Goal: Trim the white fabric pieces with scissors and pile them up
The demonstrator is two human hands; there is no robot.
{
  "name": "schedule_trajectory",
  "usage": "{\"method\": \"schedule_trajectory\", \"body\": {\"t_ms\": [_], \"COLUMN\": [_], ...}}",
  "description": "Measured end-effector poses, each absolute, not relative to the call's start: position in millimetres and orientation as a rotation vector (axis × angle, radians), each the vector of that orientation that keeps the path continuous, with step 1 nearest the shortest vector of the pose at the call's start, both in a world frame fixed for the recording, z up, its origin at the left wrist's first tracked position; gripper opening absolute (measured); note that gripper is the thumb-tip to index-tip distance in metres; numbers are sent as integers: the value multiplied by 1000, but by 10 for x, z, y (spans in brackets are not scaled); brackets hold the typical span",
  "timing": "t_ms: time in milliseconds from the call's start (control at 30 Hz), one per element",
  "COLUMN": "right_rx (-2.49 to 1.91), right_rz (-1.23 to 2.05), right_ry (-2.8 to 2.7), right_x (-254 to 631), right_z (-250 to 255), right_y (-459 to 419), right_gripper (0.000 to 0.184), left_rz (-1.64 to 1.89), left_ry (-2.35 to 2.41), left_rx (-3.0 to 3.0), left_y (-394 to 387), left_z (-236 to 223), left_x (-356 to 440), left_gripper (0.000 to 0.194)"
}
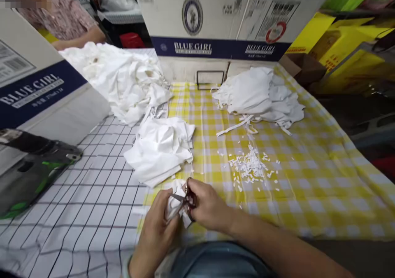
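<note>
Scissors (191,200) taken as landmark: held by the handles in the right hand (211,206), fingers curled round them; blades seemingly parted, long axis pointed leftward at the left hand (159,222). A crumpled white cloth piece (173,204) is pinched there, thumb close to the blade tips. The piece is placed at the blades, nearer the left hand; its own long axis, and whether any edge is caught between the blades, cannot be told. White clippings (250,165) are scattered right of and beyond the scissors; a white fabric stack (163,144) is set beyond and left. "BLUE GIRL" is printed twice on the back carton (222,20), farthest beyond, and once on the left carton (69,115). Smaller lettering is mostly unreadable.
</note>
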State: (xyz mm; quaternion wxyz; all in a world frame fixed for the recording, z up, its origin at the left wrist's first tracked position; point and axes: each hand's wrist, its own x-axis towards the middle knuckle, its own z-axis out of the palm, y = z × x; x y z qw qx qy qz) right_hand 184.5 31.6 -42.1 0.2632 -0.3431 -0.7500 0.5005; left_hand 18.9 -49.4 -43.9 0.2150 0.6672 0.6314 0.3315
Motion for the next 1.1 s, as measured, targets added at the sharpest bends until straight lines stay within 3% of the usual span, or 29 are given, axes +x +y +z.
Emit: {"method": "schedule_trajectory", "body": {"t_ms": [100,167,267,367,467,533,600,767,867,967,1100], "right_rx": [-857,-882,-1019,-1239,-1428,-1419,-1272,-1064,-1082,-999,-667], "right_rz": [1299,1154,616,218,25,127,509,903,981,1086,1671], "right_ry": [-1720,-1577,-1548,-1609,-1652,-1721,-1901,-2135,-2058,-1957,-1893], "right_x": [1937,2135,2608,3125,3354,3207,2841,1884,1772,1866,1981], "right_z": [38,444,929,1005,687,362,25,-463,-316,16,213], "right_y": [736,1252,2208,2948,3082,2877,2604,2336,2249,1785,901], "right_gripper": [20,18,17,19,28,27,20,22,13,11,20], "left_rz": [1267,1563,1760,1566,1301,1154,1013,906,1059,1225,1387], "left_ry": [1702,1532,1118,1353,1698,1762,1787,1852,1728,1291,982], "left_rx": [1824,1842,1871,1927,2038,2091,2138,2149,1773,1050,416], "left_y": [117,715,1572,1945,1714,1411,1139,726,558,515,538], "left_z": [33,412,723,514,17,-283,-480,-501,-310,-78,176], "left_x": [470,708,990,938,607,376,206,140,306,459,403], "left_gripper": [25,30,36,24,17,17,20,18,22,36,21]}}
